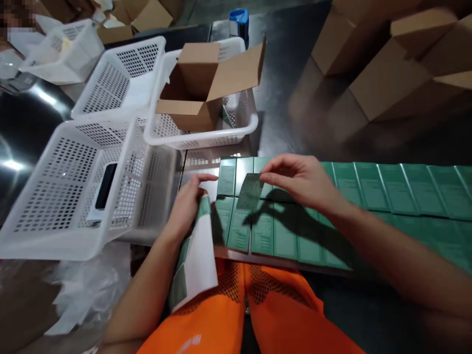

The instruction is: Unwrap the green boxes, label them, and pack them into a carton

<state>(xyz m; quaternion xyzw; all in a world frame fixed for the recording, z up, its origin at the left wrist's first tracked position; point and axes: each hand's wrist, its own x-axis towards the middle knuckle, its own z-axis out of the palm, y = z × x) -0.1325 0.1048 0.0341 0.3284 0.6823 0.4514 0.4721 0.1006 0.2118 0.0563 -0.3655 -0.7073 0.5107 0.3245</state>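
Observation:
Two rows of flat green packs (285, 238) lie side by side along the front of the dark table. My right hand (308, 182) pinches a thin, dark green see-through sticker (250, 192) by its upper right corner, above the packs at the left end. The sticker hangs tilted, its lower edge close to the packs; whether it touches them I cannot tell. My left hand (187, 204) grips a white-backed sheet of green stickers (201, 260), which droops toward my lap. Its index finger points at the leftmost pack in the far row.
White perforated baskets (70, 243) stand at left, one with a black object (106, 186) inside. An open cardboard box (188, 108) sits in another. More cardboard boxes (391, 73) stand at back right. A blue-topped object (239, 22) is at the far edge, plastic wrap (92, 280) lower left.

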